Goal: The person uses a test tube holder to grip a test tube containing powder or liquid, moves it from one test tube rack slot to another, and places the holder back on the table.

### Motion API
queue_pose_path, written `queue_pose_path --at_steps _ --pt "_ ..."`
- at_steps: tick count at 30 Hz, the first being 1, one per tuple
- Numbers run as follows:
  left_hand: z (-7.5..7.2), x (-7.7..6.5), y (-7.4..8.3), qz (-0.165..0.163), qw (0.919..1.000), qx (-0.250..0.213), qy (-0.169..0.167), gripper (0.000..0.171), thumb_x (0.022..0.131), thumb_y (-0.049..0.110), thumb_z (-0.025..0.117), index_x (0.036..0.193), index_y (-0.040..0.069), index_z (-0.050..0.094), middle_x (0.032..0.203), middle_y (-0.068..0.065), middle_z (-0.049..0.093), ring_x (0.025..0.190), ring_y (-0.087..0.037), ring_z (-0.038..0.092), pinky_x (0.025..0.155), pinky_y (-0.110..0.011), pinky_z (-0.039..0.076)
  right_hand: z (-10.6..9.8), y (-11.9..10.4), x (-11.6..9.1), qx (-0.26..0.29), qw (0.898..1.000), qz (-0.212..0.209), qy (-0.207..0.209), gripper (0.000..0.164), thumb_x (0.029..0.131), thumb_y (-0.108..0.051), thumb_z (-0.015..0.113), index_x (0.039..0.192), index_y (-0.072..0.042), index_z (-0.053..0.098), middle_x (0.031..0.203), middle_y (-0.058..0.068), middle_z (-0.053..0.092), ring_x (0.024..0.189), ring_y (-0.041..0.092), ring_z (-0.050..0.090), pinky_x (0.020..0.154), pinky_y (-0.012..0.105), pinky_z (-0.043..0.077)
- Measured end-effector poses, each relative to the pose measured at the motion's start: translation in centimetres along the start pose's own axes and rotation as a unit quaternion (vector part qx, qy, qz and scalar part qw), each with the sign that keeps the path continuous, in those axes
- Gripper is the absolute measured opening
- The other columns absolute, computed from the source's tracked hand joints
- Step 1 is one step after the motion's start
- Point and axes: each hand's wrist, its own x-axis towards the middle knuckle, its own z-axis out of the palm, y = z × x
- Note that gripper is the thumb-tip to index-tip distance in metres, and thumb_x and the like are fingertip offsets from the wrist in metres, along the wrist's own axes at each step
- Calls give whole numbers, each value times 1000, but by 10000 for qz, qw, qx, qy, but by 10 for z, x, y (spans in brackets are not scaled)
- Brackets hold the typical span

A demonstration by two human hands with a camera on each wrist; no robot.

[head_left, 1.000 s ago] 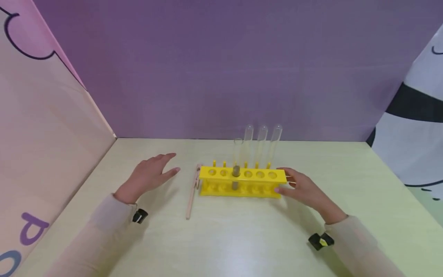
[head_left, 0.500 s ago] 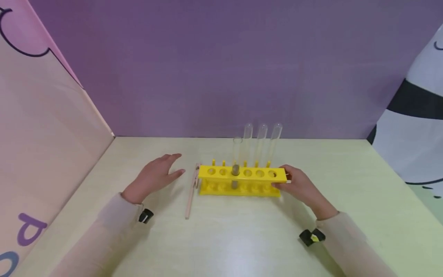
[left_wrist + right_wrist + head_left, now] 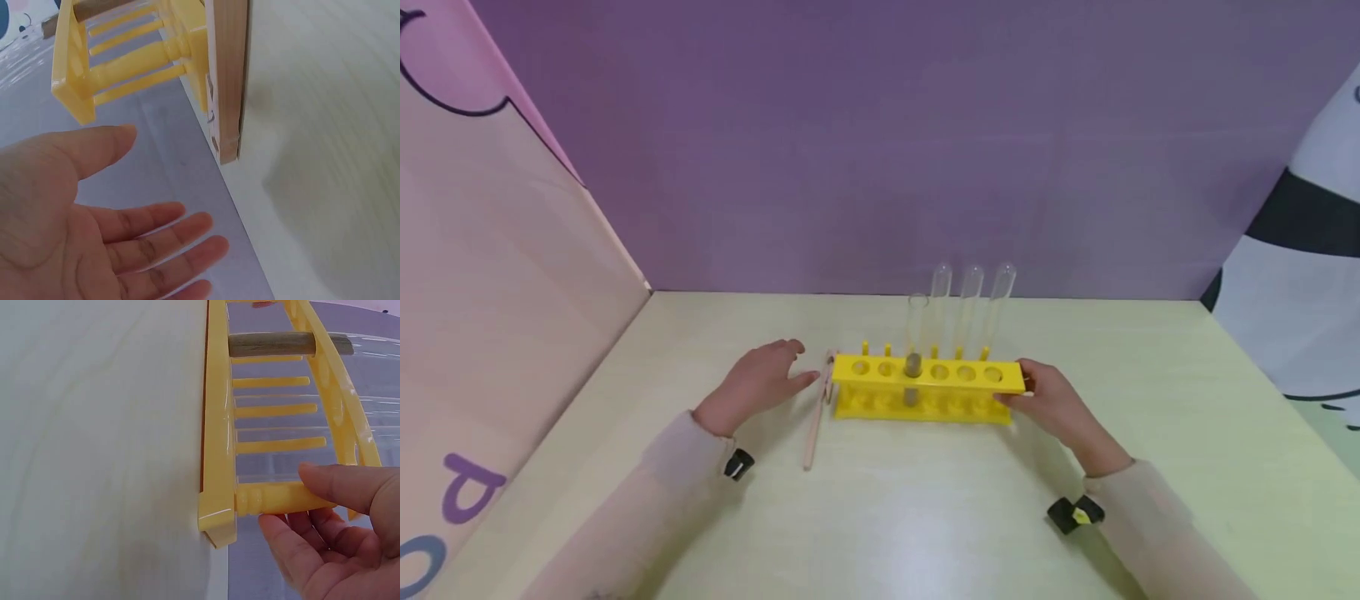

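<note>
A yellow test tube rack (image 3: 880,385) stands on the table in the head view. One glass test tube (image 3: 917,317) sits upright in it, its lower part filled with something greyish brown. Three more test tubes (image 3: 972,287) hang upside down on the rack's rear pegs. At the rack's right end, my right hand (image 3: 1052,402) grips the end post (image 3: 281,497) between thumb and fingers. My left hand (image 3: 756,385) hovers to the left with fingers spread, holding nothing. Between it and the rack lies a wooden test tube clamp (image 3: 813,429); the left thumb is near its upper end.
The pale table (image 3: 880,517) ends at a purple back panel (image 3: 880,167). A printed panel (image 3: 512,292) closes the left side, and another one (image 3: 1300,333) is at the right.
My left hand has moved right, closer to the clamp and rack. My right hand has moved slightly left and taken hold of the rack's right end. The rack appears to stay in place.
</note>
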Motion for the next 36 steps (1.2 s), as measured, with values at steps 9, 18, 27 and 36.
queue_pose_path --at_steps 9,18,27,36 --pt "8 7 8 -355 9970 -108 -681 47 92 37 58 117 -2 57 101 -13 65 84 -25 60 75 -39 49 1 5 2 -208 9994 -270 97 30 87 -2 64 113 9 54 109 22 60 96 31 57 77 35 51" --pt "20 15 15 -668 9920 -92 -1064 34 91 40 59 89 6 59 75 -4 56 67 -19 50 58 -29 39 3 2 0 -299 9994 -169 105 32 88 -4 63 116 8 53 113 23 60 100 34 57 81 40 51" --pt "24 20 20 -741 9904 118 -1157 34 90 40 61 83 7 57 69 -4 52 64 -19 49 57 -28 36 3 1 0 -380 9987 -301 176 32 87 -3 63 115 9 53 111 23 60 99 35 58 82 42 51" --pt "26 23 27 -1033 9864 229 -1260 30 91 35 58 91 5 59 72 -5 54 67 -21 51 58 -30 39 4 2 -1 -383 9984 -330 243 31 87 -2 63 114 10 54 109 24 61 99 36 58 82 43 50"
